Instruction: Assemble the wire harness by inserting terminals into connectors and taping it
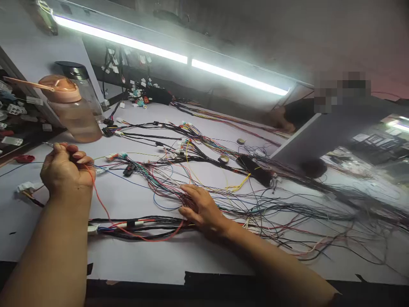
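At the left, my left hand (67, 168) is closed with fingertips pinched together on a red wire (99, 200). The wire hangs from the hand and curves down to the harness in front of me. A thin metallic tip pokes out past the thumb. Over the middle of the table, my right hand (203, 209) rests on a bundle of thin coloured wires (159, 183), its thumb and fingers apart. Just below lies a black-sleeved harness (150, 230) with a white connector (93, 230). A black connector (129, 169) sits between my hands.
A bottle with an orange lid (75, 115) and a dark-lidded bottle (84, 87) stand at back left. Tape rolls (223, 159) and more harnesses (153, 128) spread across the table. A grey panel (297, 140) rises at right, with another person (300, 115) behind it.
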Demonstrator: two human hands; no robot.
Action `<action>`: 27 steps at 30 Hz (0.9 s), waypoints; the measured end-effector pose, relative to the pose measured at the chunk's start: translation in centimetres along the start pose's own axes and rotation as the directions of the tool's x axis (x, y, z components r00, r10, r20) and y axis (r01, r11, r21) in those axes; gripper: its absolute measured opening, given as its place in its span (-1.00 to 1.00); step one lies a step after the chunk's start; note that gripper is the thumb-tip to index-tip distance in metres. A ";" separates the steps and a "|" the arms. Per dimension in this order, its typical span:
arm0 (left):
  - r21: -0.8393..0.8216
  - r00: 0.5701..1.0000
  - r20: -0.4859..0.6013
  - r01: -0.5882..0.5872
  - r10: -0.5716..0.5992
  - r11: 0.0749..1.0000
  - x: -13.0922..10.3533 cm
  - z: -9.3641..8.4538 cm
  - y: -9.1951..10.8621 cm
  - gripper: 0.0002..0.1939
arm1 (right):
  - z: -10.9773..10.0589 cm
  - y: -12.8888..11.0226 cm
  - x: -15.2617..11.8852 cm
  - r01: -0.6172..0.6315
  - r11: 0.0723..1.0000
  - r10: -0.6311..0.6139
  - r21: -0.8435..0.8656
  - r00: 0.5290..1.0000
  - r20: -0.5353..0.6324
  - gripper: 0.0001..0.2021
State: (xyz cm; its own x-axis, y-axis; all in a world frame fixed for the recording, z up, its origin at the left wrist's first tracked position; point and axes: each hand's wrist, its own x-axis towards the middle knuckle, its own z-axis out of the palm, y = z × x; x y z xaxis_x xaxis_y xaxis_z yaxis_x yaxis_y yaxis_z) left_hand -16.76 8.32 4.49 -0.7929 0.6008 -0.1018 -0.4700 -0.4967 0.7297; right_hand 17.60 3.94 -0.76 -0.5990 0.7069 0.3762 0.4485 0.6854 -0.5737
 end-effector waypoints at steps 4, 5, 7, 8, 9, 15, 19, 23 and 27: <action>-0.027 0.997 -0.053 0.050 -0.052 0.998 -1.0 0.9 -0.5 -0.77 | -2.7 1.2 -0.3 -0.122 0.992 0.123 0.026 0.989 -0.082 -0.71; -0.012 0.998 -0.054 0.044 -0.045 0.999 -1.1 1.0 -0.6 -0.77 | -3.4 1.4 -0.5 -0.162 0.987 0.163 0.023 0.984 -0.071 -0.75; 0.017 0.998 -0.062 0.027 -0.025 1.000 -0.9 0.9 -0.7 -0.76 | -4.3 1.7 -1.0 -0.211 0.977 0.211 -0.005 0.977 -0.031 -0.80; 0.030 0.997 -0.069 0.017 -0.015 0.999 -0.8 0.8 -0.8 -0.76 | -4.4 1.7 -1.3 -0.213 0.976 0.213 -0.035 0.977 -0.011 -0.81; 0.040 0.997 -0.076 0.010 -0.007 0.999 -0.6 0.7 -0.9 -0.76 | -4.4 1.6 -1.4 -0.205 0.976 0.206 -0.076 0.978 0.013 -0.82; 0.127 0.993 -0.113 -0.024 0.039 0.992 -0.2 0.3 -1.4 -0.79 | -3.1 0.0 -0.9 -0.170 0.909 0.234 -0.381 0.964 0.127 -0.66; 0.179 0.988 -0.134 -0.049 0.074 0.983 0.4 -0.1 -1.6 -0.79 | -3.2 0.0 -0.4 -0.203 0.885 0.318 -0.420 0.922 0.224 -0.78; 0.208 0.978 -0.174 -0.076 0.114 0.975 1.5 -0.9 -1.5 -0.78 | -4.2 0.6 -0.8 -0.210 0.868 0.355 -0.450 0.896 0.267 -0.83; 0.230 0.983 -0.130 -0.101 0.134 0.968 2.3 -1.8 -1.4 -0.79 | -4.9 0.8 -1.6 -0.235 0.857 0.387 -0.459 0.881 0.272 -0.86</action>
State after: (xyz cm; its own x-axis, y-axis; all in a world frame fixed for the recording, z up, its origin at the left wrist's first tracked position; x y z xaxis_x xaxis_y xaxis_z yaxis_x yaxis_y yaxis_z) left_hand -18.67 9.27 2.00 -0.8922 0.4427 -0.0900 -0.2852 -0.3976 0.8721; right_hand 22.19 4.23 1.78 -0.5347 0.8404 -0.0887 0.8294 0.5018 -0.2456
